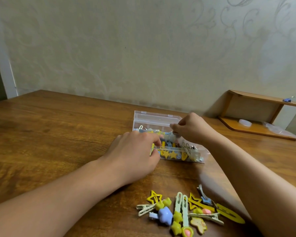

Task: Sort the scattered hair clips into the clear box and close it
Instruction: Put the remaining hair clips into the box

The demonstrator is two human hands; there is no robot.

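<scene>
Left hand (pixel 135 151) curled around the near-left corner of the clear box (pixel 167 144), thumb on its front wall. Right hand (pixel 191 127) at the box's 2 o'clock, fingertips pinched on something small, too blurred to name. Loose hair clips (pixel 186 211) heaped at 6 o'clock, near the table (pixel 50 134) edge. Bare wood at 9 o'clock.

Open clear box (pixel 162 120), loose clips (pixel 186 211) nearby

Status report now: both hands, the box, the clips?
Left hand and right hand at open clear box. Loose hair clips wait nearer on table. Nothing blocking.
</scene>
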